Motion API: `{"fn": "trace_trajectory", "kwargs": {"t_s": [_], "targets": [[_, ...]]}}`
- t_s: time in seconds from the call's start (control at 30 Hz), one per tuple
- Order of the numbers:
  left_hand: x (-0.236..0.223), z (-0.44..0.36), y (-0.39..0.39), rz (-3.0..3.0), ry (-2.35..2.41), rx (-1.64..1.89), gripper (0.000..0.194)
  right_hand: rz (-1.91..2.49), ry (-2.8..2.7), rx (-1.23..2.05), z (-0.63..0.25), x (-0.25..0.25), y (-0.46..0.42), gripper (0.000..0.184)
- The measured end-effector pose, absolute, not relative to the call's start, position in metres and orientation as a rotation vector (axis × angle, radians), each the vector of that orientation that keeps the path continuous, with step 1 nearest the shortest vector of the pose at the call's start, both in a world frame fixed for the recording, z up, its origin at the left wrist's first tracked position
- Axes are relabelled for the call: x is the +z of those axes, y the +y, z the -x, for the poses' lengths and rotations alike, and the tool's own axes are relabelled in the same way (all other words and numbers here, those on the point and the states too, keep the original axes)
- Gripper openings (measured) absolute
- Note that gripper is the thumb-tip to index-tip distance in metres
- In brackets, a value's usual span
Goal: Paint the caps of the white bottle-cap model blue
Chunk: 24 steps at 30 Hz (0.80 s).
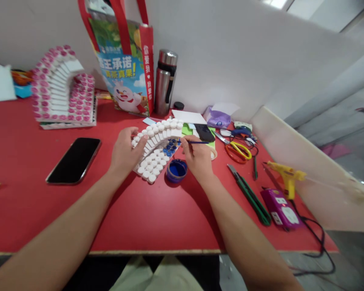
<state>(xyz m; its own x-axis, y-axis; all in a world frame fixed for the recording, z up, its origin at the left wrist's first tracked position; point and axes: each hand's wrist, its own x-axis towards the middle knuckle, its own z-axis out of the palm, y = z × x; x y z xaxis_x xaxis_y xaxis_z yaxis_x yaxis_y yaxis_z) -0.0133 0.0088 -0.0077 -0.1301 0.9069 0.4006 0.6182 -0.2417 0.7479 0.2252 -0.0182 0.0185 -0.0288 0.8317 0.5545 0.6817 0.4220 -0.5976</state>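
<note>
My left hand (125, 148) grips the left side of a white curved craft model (153, 165), built of steps and rows of small round discs. Several of its discs near the right end are painted blue. In my right hand (198, 157) is a thin paintbrush (200, 142), pinched between thumb and fingers, its tip at the blue discs. Just below the model stands a small open pot of blue paint (176, 174), close to my right wrist.
Left of me lies a phone (74, 161); behind it stands a pink-and-white curved model (53, 91). A shopping bag (124, 76) and steel flask (164, 87) line the wall. On the right are scissors (238, 150), a green cutter (251, 198), a yellow glue gun (286, 176) and a magenta box (280, 208).
</note>
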Motion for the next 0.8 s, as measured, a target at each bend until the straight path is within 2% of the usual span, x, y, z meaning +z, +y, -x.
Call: {"fn": "trace_trajectory", "kwargs": {"t_s": [0.8], "targets": [[-0.0074,0.0133,0.0080,-1.830,1.700,1.308,0.046,1.322,-1.744,0.240,-0.2262,0.0176,-0.0193,0.033]]}}
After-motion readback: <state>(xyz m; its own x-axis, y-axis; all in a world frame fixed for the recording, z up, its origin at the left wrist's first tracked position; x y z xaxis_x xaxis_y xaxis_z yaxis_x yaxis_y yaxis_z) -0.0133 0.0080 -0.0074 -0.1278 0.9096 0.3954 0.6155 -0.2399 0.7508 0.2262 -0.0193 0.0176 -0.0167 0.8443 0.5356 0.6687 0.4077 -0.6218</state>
